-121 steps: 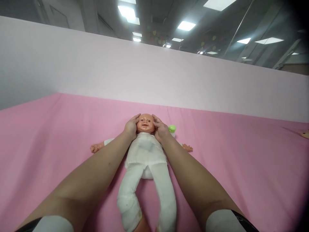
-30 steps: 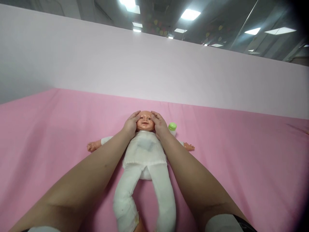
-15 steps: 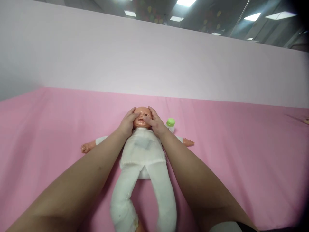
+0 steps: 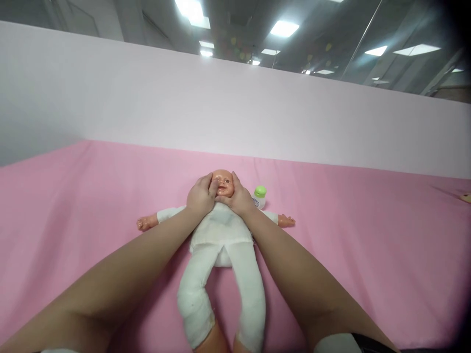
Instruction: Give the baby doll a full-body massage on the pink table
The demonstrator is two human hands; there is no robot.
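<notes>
A baby doll [image 4: 221, 240] in white cloth lies on its back on the pink sheet [image 4: 73, 206], arms spread, legs toward me. My left hand [image 4: 200, 195] cups the left side of the doll's head [image 4: 222, 182], thumb on its cheek. My right hand [image 4: 237, 197] cups the right side, thumb under the chin. Both hands' fingers are wrapped round the head.
A small white bottle with a green cap [image 4: 259, 196] stands just right of the doll's head, behind my right hand. A pale pink wall [image 4: 235, 113] rises behind the sheet. At the far right edge lies a small skin-coloured object [image 4: 465, 197].
My thumbs have slid from the doll's forehead and eyes down to its cheeks and chin. The doll has stayed where it was.
</notes>
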